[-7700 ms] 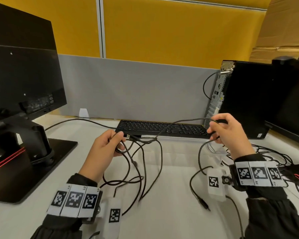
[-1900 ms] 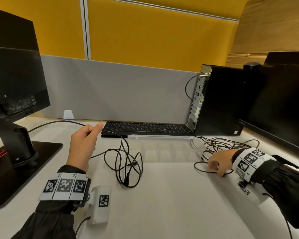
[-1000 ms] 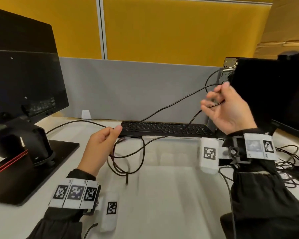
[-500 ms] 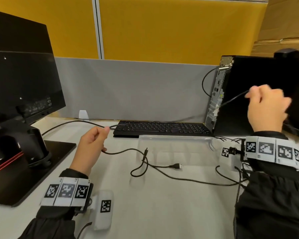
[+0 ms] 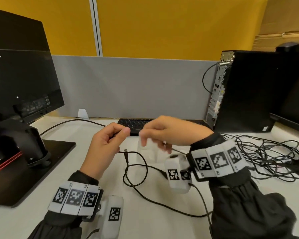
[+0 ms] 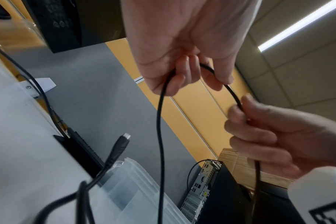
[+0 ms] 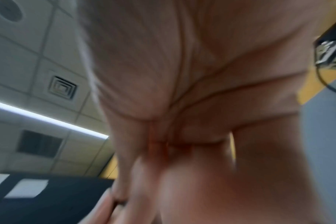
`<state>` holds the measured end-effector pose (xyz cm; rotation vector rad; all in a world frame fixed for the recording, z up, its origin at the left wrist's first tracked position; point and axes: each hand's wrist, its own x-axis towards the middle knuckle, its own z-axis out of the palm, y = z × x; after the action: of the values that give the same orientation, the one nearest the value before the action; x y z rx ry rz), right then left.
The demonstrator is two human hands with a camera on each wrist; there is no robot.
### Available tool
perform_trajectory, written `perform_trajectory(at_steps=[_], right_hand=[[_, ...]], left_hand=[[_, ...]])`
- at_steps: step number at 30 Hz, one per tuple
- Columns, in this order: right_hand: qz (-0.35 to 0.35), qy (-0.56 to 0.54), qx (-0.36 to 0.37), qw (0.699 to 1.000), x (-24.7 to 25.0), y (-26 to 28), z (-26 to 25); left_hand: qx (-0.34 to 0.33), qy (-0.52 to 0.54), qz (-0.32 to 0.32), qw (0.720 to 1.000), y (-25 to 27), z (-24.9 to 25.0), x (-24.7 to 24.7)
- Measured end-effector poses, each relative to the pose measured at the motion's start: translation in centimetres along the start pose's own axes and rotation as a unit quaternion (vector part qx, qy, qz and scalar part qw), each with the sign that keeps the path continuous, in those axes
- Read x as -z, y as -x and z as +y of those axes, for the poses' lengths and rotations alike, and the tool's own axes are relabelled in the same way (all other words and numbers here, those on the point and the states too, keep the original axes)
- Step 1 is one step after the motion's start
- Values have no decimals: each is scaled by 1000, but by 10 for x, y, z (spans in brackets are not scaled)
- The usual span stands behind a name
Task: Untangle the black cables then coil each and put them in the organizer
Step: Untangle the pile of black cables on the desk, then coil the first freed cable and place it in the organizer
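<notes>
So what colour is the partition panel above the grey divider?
Yellow partition panel, clearest in the head view.

Both hands raised close together, left hand (image 5: 104,145) and right hand (image 5: 171,133) with fingers curled, pinching.

The right wrist view is smeared by blur: the right hand (image 7: 192,91) fills most of the frame, and no cable can be made out in it. In the head view, that hand's fingers (image 5: 145,137) are blurred and cover the middle of the keyboard (image 5: 129,122) and part of the clear organizer (image 5: 145,152). The monitor (image 5: 21,75) is cut off at the left edge. The cable pile (image 5: 266,157) (lower right of centre) is too tangled to count strands.
</notes>
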<state>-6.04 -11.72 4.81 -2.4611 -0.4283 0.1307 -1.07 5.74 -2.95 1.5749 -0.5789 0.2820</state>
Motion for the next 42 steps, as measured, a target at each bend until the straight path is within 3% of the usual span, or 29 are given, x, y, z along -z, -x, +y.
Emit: perform_trajectory(at_steps=[4,6,8,14,17,22,25,28,30,32,36,42], right_hand=[[211,63,30,975,34,13,23],[363,37,46,930,49,21,36],[507,-8,39,861,65,31,50],[677,12,-11,736,90,68,84],[684,64,-51,725,87,72,91],[511,183,-190,818,78,67,63],[396,228,-119,882,53,55,15],[227,159,-31,960,26,40,-14],[183,86,14,979,20,36,-15],[196,35,37,979,29,38,-9],[286,-1,73,955,49,47,6],[545,11,150,825,63,51,26]], left_hand=[[4,-19,-56,998,0,-3,0],[1,-46,-88,995,-1,-5,1],[19,-72,-79,994,-4,-8,4],[47,-103,-89,990,-7,-11,10],[42,-91,-97,990,-6,-11,7],[-24,-124,-93,988,-18,14,-3],[-103,-159,-103,976,-35,43,-18],[-169,-156,-100,968,-46,65,-31],[-181,-149,-92,968,-49,71,-34],[-164,-130,-96,973,-48,71,-32],[-131,-89,-176,972,-42,74,-30],[-72,93,-273,955,-32,91,-34]])
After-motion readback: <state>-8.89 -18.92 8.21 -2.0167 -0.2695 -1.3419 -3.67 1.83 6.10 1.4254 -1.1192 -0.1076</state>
